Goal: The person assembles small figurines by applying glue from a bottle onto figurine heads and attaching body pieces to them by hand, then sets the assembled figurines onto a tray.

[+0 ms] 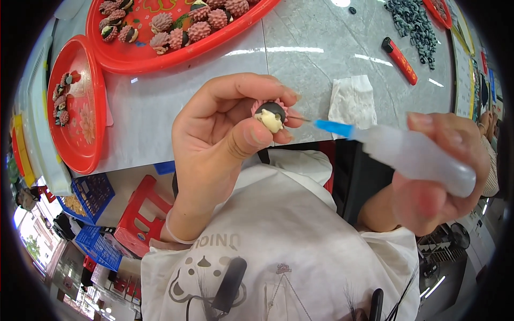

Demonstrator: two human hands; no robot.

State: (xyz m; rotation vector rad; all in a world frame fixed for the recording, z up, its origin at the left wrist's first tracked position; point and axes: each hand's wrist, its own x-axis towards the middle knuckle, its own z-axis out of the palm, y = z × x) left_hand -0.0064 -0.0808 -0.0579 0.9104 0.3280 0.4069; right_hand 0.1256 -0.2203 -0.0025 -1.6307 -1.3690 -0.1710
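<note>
Pinching a small hedgehog figure (pixel 270 115) between the fingers (pixel 251 136) of your left hand (pixel 214 139), you are holding it above the bench (pixel 321 69) edge, face toward you. Your right hand (pixel 433 182) is closing round a soft squeeze bottle (pixel 415 158), its blue nozzle (pixel 333 128) and fine needle just beside the figure. Finished-looking figures are filling the big red tray (pixel 176 51); fewer are lying on the small tray (pixel 80 107), so this piece seems mid-batch, judging by that.
</note>
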